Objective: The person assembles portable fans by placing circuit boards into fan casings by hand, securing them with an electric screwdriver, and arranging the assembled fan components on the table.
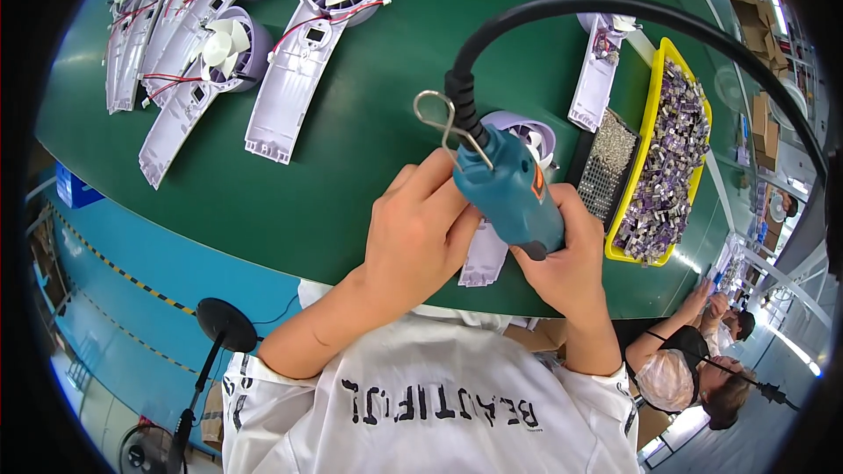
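My right hand [571,263] is wrapped around a teal electric screwdriver [509,189], which stands roughly upright with a wire hanging loop and a black cable at its top. Under it lies a lavender handheld fan half-shell [485,256], partly covered by the tool and my hands. Its round head shows behind the screwdriver. My left hand [413,233] is closed over the shell's left side, with the fingertips hidden behind the screwdriver; what they grip cannot be seen. The screwdriver's tip is also hidden.
Several fan half-shells with white blades and red wires [294,79] lie at the left. Another shell [593,79] lies far right, near a black tray of small screws [606,167] and a yellow bin [645,149] of small metallic parts. The cable arcs rightward. Co-workers [685,351] sit at right.
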